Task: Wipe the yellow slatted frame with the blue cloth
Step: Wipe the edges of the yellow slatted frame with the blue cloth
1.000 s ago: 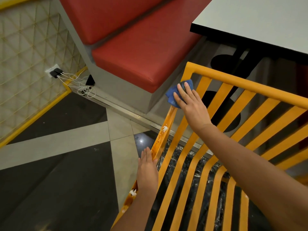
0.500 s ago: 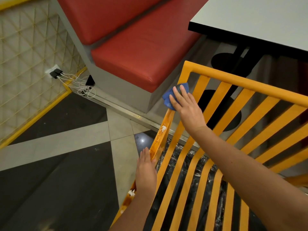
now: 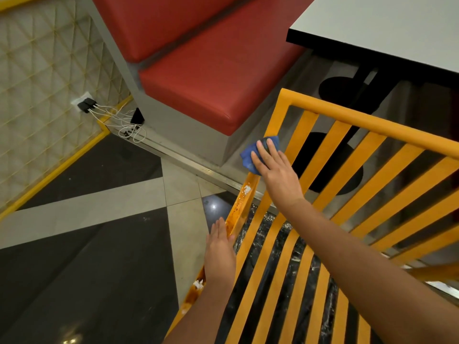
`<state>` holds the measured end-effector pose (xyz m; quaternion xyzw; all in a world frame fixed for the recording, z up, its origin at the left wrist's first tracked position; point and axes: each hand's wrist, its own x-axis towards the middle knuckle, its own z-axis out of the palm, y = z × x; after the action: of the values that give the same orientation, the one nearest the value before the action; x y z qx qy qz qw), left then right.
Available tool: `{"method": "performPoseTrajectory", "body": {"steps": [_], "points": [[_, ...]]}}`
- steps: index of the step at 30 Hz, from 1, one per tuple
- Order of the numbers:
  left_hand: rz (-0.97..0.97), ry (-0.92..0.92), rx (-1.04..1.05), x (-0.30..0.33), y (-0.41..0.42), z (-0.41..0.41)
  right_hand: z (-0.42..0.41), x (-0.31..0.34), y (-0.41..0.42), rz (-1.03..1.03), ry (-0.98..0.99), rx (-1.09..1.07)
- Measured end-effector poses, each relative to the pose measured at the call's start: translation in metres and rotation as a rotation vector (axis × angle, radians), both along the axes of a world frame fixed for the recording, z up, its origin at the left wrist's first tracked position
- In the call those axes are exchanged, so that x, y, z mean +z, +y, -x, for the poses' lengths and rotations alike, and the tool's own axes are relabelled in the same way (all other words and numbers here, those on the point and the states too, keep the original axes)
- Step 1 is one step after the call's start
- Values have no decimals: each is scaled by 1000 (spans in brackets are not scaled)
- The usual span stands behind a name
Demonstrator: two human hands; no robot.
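The yellow slatted frame (image 3: 367, 122) fills the lower right of the head view, its left side rail running from upper middle down to the bottom. My right hand (image 3: 275, 175) presses the blue cloth (image 3: 248, 157) flat against that side rail near its upper end, fingers straight over the cloth. My left hand (image 3: 219, 252) rests lower on the same rail with straight fingers along its outer edge. White specks and a brownish smear (image 3: 242, 197) show on the rail between the two hands, and more specks sit by my left wrist.
A red cushioned bench (image 3: 206, 78) on a grey base stands just behind the frame. A grey table (image 3: 387, 28) with a black pedestal is at the upper right. Chargers and white cables (image 3: 109, 112) lie at the wall on the left. The floor is dark and light tile.
My right hand has slid the blue cloth down the left side rail, away from the top corner. My left hand has stayed in place on the rail.
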<state>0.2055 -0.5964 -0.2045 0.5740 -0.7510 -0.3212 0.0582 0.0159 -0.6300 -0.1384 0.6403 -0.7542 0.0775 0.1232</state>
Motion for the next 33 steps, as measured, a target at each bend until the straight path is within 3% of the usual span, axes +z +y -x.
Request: {"method": "performPoseTrajectory", "body": {"steps": [6, 10, 14, 17, 20, 27, 33], "points": [[-11, -12, 9, 1, -2, 2, 10, 13, 3, -23, 28, 11], [31, -27, 19, -1, -1, 1, -7, -3, 6, -26, -97, -47], [78, -46, 1, 1, 1, 2, -17, -8, 13, -119, -113, 25], [120, -72, -50, 5, 8, 0, -4, 0, 10, -101, -42, 49], [182, -110, -102, 5, 17, -2, -3, -2, 6, -60, -96, 7], [179, -222, -1, 11, 23, -17, -32, -13, 28, -210, -181, 102], [193, -237, 31, 17, 19, -16, -20, -7, 21, -176, -189, 80]]}}
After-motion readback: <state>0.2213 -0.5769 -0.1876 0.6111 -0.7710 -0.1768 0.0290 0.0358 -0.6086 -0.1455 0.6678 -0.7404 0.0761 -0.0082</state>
